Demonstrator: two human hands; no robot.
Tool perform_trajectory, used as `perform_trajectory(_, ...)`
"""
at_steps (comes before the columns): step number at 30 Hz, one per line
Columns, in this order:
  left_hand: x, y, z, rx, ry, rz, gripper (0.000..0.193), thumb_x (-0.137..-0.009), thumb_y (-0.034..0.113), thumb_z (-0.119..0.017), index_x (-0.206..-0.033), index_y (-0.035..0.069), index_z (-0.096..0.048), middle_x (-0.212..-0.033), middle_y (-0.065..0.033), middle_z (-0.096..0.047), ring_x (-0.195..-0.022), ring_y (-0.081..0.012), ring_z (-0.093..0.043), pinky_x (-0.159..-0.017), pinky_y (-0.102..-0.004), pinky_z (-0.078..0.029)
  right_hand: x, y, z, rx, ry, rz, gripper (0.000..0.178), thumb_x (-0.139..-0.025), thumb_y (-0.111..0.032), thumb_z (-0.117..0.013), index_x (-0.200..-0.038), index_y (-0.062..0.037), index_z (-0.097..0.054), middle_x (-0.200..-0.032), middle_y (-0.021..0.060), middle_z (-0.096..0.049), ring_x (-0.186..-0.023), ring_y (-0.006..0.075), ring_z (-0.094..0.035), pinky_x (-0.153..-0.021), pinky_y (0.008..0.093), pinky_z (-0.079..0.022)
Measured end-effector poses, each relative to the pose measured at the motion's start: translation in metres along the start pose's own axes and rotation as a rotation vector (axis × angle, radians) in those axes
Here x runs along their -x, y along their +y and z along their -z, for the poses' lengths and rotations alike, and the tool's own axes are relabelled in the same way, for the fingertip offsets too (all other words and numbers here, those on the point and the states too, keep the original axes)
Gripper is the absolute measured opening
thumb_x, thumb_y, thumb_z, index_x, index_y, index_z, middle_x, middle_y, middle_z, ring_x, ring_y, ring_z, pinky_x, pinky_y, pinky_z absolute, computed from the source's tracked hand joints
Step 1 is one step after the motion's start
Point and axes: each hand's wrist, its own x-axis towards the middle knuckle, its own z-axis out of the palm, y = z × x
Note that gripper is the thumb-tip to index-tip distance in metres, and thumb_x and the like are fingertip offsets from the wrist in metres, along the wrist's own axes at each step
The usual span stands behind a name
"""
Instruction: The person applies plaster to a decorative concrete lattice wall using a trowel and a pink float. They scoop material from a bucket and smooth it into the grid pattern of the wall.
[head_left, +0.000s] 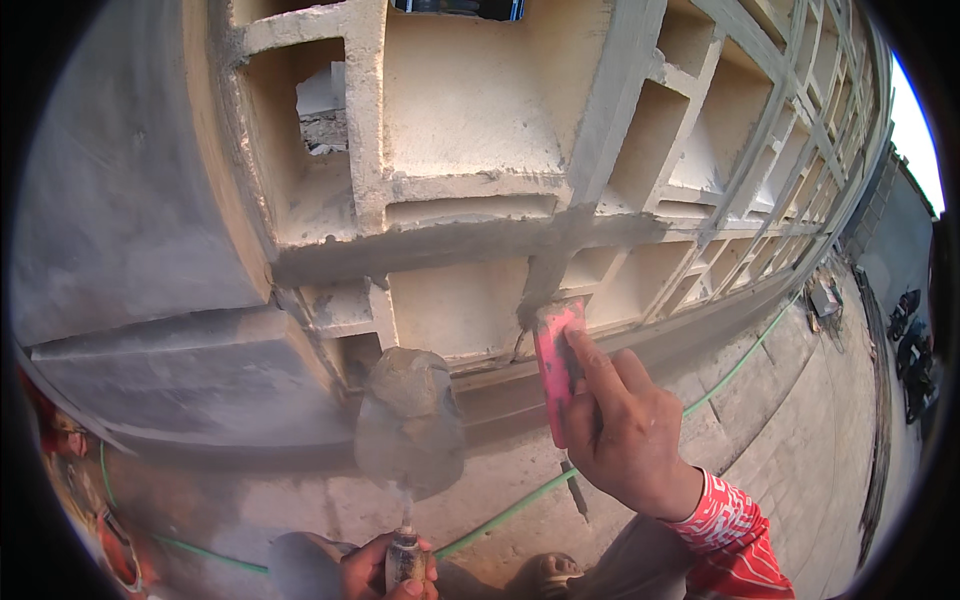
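My left hand [366, 571] is closed round the worn handle of a trowel [410, 448] at the bottom of the view. A lump of wet grey mortar [405, 383] sits on the far part of its blade. My right hand [628, 425] grips a pink float [553, 372], held edge up with mortar smeared on it. The float's top end is at the lower part of a breeze-block wall [470, 115], by a vertical joint. Whether it touches the wall, I cannot tell. Fresh, darker mortar [420, 250] covers the horizontal joint above.
A smooth grey pillar [110, 190] with a projecting base [190, 375] stands left of the wall. A green hose [735, 372] runs across the concrete floor [800, 430]. At lower left is a reddish bucket [118, 550]. Motorcycles [910, 355] stand far right.
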Motion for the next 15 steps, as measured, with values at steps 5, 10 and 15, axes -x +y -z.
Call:
perform_trajectory(5,-0.006,-0.006,-0.002,-0.026,-0.017,-0.017,0.058,-0.086,0.037,-0.076,-0.125,0.002,-0.053,-0.088,-0.0062,-0.062,-0.062,-0.0139,-0.060,-0.053,-0.0286,-0.050,-0.014,0.013,-0.035,0.185,0.259,0.062,0.063,-0.082,-0.010,-0.067,-0.144,-0.0064,-0.055,-0.079,0.0070,-0.050,-0.047,0.0176,-0.052,-0.041,0.0311,-0.044)
perform_trajectory(10,-0.004,-0.009,-0.002,-0.030,-0.013,-0.023,0.058,-0.087,0.037,-0.076,-0.127,0.001,-0.052,-0.087,-0.0073,-0.062,-0.062,-0.0142,-0.061,-0.053,-0.0282,-0.050,-0.006,0.000,-0.046,0.298,0.124,0.020,0.065,-0.079,-0.013,-0.068,-0.140,0.0020,-0.055,-0.080,0.0097,-0.050,-0.045,0.0169,-0.053,-0.038,0.0314,-0.044)
perform_trajectory(15,-0.002,-0.007,-0.002,-0.044,-0.020,0.020,0.060,-0.087,0.037,-0.077,-0.128,0.001,-0.051,-0.088,-0.0074,-0.062,-0.062,-0.0144,-0.061,-0.052,-0.0277,-0.049,0.000,-0.019,-0.008,0.173,0.092,-0.051,0.056,-0.080,-0.009,-0.070,-0.135,-0.0055,-0.060,-0.076,0.0070,-0.050,-0.047,0.0210,-0.051,-0.038,0.0366,-0.042)
